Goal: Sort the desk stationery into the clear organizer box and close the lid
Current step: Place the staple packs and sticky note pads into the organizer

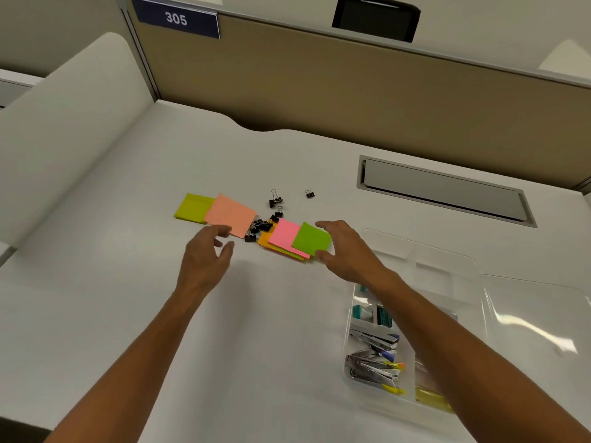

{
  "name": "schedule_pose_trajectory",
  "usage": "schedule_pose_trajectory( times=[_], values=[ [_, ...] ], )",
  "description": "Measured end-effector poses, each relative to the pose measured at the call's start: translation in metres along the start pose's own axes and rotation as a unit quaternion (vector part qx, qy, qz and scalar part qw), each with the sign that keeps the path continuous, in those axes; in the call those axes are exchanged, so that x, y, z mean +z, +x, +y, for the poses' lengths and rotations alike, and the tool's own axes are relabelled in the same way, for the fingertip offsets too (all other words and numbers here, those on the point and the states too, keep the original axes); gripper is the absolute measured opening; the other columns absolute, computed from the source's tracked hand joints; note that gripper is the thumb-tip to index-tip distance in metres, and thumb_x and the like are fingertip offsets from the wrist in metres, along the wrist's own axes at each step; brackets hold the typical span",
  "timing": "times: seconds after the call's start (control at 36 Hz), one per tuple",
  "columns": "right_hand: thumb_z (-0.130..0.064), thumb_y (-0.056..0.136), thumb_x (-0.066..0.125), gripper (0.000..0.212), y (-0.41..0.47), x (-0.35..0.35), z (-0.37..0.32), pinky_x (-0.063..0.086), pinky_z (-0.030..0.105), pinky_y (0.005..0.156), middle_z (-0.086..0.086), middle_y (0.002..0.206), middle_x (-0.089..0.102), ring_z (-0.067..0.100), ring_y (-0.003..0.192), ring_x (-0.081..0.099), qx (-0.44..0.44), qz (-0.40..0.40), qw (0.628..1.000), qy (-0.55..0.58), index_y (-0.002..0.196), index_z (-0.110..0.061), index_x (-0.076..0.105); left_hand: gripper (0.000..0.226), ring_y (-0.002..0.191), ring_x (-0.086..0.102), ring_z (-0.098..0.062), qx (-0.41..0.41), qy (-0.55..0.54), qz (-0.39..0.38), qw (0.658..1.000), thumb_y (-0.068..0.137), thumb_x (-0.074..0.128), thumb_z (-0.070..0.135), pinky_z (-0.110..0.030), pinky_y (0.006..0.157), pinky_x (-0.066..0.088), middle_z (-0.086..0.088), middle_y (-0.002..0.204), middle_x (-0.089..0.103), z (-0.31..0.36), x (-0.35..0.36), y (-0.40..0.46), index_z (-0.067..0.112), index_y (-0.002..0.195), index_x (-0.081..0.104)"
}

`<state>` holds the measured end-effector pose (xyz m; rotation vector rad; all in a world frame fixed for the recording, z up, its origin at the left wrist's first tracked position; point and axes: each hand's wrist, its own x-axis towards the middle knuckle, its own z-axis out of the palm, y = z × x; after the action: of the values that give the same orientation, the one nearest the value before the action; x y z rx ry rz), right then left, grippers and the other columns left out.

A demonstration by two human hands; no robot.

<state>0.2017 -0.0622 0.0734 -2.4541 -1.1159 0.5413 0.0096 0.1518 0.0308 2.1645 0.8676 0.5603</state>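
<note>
Two hands are stretched over the white desk: the right hand is curled around the green sticky pad, pinched between thumb and fingers atop the pink pad and orange pad, while the left hand is held loosely spread, gripping nothing, just beside the salmon pad and yellow-green pad. Black binder clips are scattered between the pads, and the clear organizer box, its lid laid open, is seen near the right forearm, with staplers inside.

The number "305" stands in white on a dark blue sign atop the partition.
</note>
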Motion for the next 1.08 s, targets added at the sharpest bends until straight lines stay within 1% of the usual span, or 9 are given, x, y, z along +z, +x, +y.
schedule_pose_trajectory(
  times=[0.14,0.28,0.42,0.53,0.69,0.86,0.97,1.03,1.08],
  values=[
    [-0.029,0.089,0.066,0.067,0.018,0.001,0.005,0.037,0.042,0.109,0.009,0.147,0.039,0.030,0.133,0.040,0.015,-0.015,1.000,-0.011,0.148,-0.023,0.034,0.045,0.096,0.060,-0.020,-0.067,0.009,0.022,0.997,0.087,0.069,0.022,-0.029,0.080,0.045,-0.004,0.123,0.061,-0.011,0.003,0.031,0.012,0.129,0.056],
    [-0.032,0.088,0.067,0.074,0.032,0.005,0.006,0.038,0.045,0.107,0.011,0.148,0.036,0.033,0.132,0.038,0.042,-0.043,0.997,-0.052,0.150,-0.021,0.028,0.065,0.123,0.048,-0.032,-0.132,0.032,0.010,0.991,0.083,0.074,0.031,-0.043,0.100,0.041,-0.014,0.132,0.052,-0.022,0.011,0.059,0.007,0.136,0.046],
    [-0.041,0.085,0.069,0.082,0.044,0.015,0.003,0.041,0.046,0.102,0.015,0.144,0.039,0.037,0.127,0.041,0.059,-0.071,0.988,-0.122,0.150,-0.017,0.026,0.082,0.124,0.047,-0.036,-0.176,0.064,-0.004,0.982,0.076,0.074,0.050,-0.051,0.098,0.044,-0.009,0.133,0.055,-0.027,0.016,0.079,0.011,0.141,0.040],
    [-0.044,0.083,0.068,0.081,0.050,0.025,-0.002,0.041,0.045,0.096,0.014,0.139,0.043,0.037,0.123,0.044,0.057,-0.071,0.983,-0.157,0.147,-0.017,0.027,0.087,0.123,0.047,-0.037,-0.177,0.088,-0.001,0.980,0.076,0.073,0.051,-0.049,0.098,0.041,-0.007,0.126,0.061,-0.021,0.017,0.088,0.014,0.144,0.034],
    [-0.049,0.084,0.066,0.079,0.058,0.035,-0.005,0.040,0.043,0.093,0.013,0.136,0.046,0.035,0.120,0.046,0.053,-0.051,0.982,-0.176,0.146,-0.017,0.029,0.095,0.125,0.041,-0.042,-0.186,0.134,-0.019,0.973,0.076,0.075,0.051,-0.051,0.097,0.037,-0.015,0.129,0.057,-0.015,0.026,0.088,0.017,0.147,0.023],
    [-0.047,0.084,0.067,0.074,0.060,0.041,-0.006,0.041,0.043,0.090,0.013,0.130,0.050,0.035,0.116,0.048,0.047,-0.052,0.979,-0.193,0.141,-0.015,0.033,0.088,0.125,0.042,-0.040,-0.198,0.135,-0.008,0.971,0.077,0.077,0.040,-0.051,0.098,0.035,-0.014,0.131,0.054,-0.016,0.030,0.086,0.016,0.146,0.028],
    [-0.047,0.082,0.068,0.076,0.061,0.042,-0.005,0.042,0.043,0.090,0.013,0.131,0.048,0.035,0.116,0.048,0.046,-0.051,0.981,-0.183,0.141,-0.015,0.034,0.075,0.120,0.051,-0.036,-0.202,0.091,0.006,0.975,0.078,0.078,0.034,-0.049,0.098,0.040,-0.011,0.127,0.058,-0.017,0.027,0.085,0.017,0.140,0.038],
    [-0.046,0.082,0.069,0.076,0.062,0.042,-0.004,0.042,0.043,0.091,0.012,0.132,0.048,0.035,0.117,0.047,0.049,-0.053,0.983,-0.170,0.141,-0.016,0.033,0.062,0.109,0.057,-0.031,-0.203,0.035,0.015,0.978,0.080,0.076,0.029,-0.041,0.088,0.048,-0.007,0.119,0.061,-0.016,0.023,0.084,0.017,0.133,0.047],
    [-0.045,0.081,0.070,0.077,0.063,0.042,-0.003,0.041,0.042,0.092,0.013,0.133,0.047,0.035,0.118,0.046,0.049,-0.060,0.984,-0.163,0.143,-0.016,0.032,0.043,0.098,0.060,-0.027,-0.204,-0.018,0.019,0.979,0.084,0.072,0.024,-0.030,0.069,0.046,-0.003,0.106,0.062,-0.012,0.018,0.084,0.014,0.123,0.057]
  ],
)
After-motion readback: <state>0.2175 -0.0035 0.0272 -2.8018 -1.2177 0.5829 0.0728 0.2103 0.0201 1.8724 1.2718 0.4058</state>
